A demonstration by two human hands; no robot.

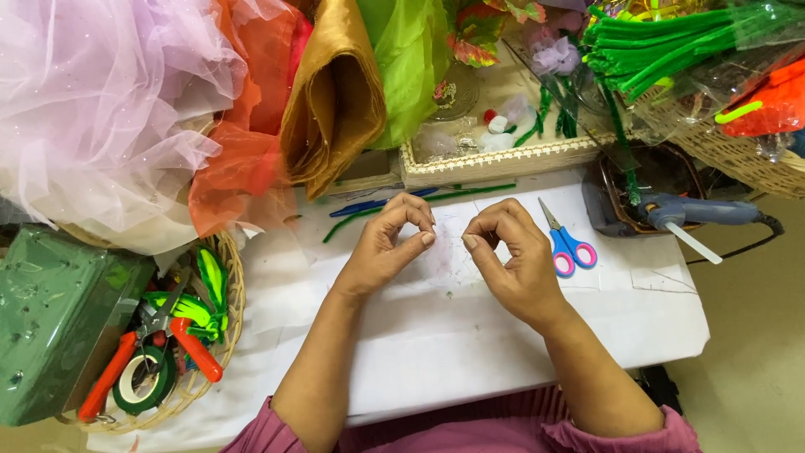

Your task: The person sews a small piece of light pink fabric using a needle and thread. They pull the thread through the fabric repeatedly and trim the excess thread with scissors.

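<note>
Over the middle of the white table [470,327], my left hand [390,247] and my right hand [507,252] face each other, thumbs and forefingers pinched. Between the fingertips stretches a small piece of sheer, pale pink netting [444,256], hard to see against the white surface. Each hand grips one side of it. Just right of my right hand lie scissors [566,243] with blue and pink handles. Behind my hands lie a green pipe cleaner [470,193] and a blue pen [369,205].
A glue gun [696,214] rests at the right edge. A wicker basket [222,327] at left holds orange pliers, green tape and green bits, beside a green foam block [54,323]. Tulle and coloured fabrics [168,101] pile behind, with a tray [495,159] and green pipe cleaners [662,46].
</note>
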